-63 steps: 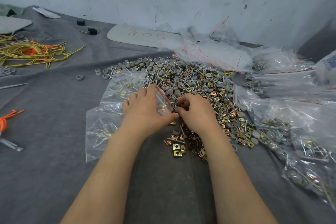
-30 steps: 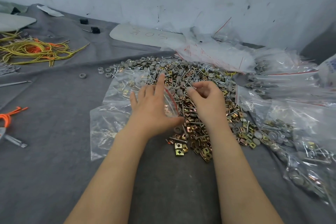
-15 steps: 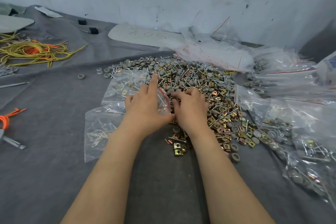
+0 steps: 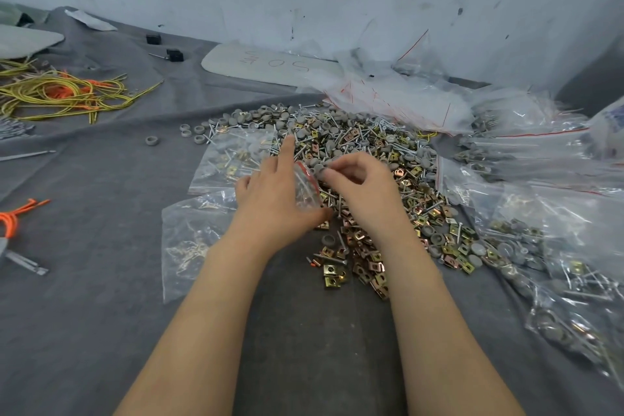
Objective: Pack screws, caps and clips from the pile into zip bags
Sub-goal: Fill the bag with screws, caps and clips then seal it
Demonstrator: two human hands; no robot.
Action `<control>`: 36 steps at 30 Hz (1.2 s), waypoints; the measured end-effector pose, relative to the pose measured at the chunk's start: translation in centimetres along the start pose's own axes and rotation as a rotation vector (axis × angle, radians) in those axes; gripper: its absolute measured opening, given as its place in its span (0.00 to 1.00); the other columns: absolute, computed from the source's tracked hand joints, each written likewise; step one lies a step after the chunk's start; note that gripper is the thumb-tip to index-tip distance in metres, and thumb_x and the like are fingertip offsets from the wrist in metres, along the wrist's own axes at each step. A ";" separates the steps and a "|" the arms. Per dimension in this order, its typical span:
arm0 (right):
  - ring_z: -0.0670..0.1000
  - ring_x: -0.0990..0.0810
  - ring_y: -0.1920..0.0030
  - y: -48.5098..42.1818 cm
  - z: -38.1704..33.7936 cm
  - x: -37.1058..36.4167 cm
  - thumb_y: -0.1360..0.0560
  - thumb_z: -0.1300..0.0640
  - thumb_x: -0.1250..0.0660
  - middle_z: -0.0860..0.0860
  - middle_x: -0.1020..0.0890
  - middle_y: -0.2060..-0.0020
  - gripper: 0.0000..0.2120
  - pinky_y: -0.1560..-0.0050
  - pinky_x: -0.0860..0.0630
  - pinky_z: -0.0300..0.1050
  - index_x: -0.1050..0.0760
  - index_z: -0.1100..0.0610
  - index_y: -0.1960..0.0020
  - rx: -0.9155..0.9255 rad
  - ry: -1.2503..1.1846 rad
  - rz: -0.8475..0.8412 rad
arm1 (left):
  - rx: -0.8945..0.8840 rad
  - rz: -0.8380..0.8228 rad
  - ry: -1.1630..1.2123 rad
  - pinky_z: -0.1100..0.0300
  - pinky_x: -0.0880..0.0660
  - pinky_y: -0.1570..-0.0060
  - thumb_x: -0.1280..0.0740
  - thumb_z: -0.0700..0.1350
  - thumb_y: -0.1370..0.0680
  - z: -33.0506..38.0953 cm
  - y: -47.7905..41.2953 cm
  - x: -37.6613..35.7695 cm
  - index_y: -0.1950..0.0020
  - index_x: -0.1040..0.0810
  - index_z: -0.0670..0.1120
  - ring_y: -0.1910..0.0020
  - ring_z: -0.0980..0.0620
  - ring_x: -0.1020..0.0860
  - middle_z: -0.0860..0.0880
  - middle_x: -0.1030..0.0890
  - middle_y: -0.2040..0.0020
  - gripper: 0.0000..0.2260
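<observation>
Pinching what looked like a small round grey cap [image 4: 321, 173], the right hand [image 4: 366, 191] hovered at the mouth of a small clear red-striped zip bag [image 4: 305, 189] gripped by the left hand [image 4: 270, 204], beside the mixed pile of screws, caps and clips [image 4: 371, 145]. A sagging mouth might spill it. Filled clear bags [image 4: 540, 246] held similar parts nearby.

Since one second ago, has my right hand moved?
Yes. The right hand has shifted left toward the zip bag in the left hand, judged against the brass clips at the near edge of the pile.
</observation>
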State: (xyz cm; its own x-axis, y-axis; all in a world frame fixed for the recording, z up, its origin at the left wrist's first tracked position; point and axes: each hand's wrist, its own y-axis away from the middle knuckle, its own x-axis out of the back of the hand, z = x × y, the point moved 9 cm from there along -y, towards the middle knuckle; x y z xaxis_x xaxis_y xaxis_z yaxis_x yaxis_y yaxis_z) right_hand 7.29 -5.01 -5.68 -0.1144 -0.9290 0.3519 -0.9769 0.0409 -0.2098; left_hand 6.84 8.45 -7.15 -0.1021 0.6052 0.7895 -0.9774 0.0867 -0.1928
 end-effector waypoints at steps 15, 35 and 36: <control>0.55 0.34 0.36 0.1 1.4 -2.1 0.23 0.48 0.34 0.50 0.27 0.41 0.07 0.36 0.38 0.56 0.23 0.46 0.47 -0.035 0.746 -0.081 | 0.021 0.002 -0.047 0.45 0.46 0.29 0.28 0.59 0.31 -0.6 0.0 0.3 0.22 0.59 0.52 0.28 0.44 0.38 0.46 0.37 0.26 0.50; 0.57 0.26 0.39 -0.9 3.6 4.4 0.20 0.59 0.42 0.51 0.21 0.39 0.16 0.37 0.30 0.55 0.24 0.50 0.36 -0.155 0.710 0.214 | -0.004 0.000 0.040 0.45 0.48 0.28 0.27 0.62 0.32 0.5 0.3 0.2 0.22 0.59 0.53 0.25 0.48 0.40 0.49 0.41 0.23 0.51; 0.57 0.27 0.38 -1.0 3.8 4.2 0.20 0.60 0.41 0.51 0.22 0.39 0.16 0.37 0.31 0.55 0.24 0.49 0.36 -0.162 0.742 0.207 | -0.001 0.001 0.038 0.45 0.48 0.28 0.27 0.62 0.32 0.5 0.3 0.3 0.22 0.59 0.53 0.26 0.47 0.40 0.49 0.40 0.23 0.51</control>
State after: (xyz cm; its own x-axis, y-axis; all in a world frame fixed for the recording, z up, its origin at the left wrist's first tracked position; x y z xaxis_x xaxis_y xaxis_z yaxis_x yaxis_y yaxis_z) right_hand 8.44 -10.36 -7.44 -0.3319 -0.4107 0.8492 -0.9301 0.2927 -0.2220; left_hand 6.45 8.26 -6.70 -0.0961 0.6346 0.7668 -0.9772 0.0866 -0.1941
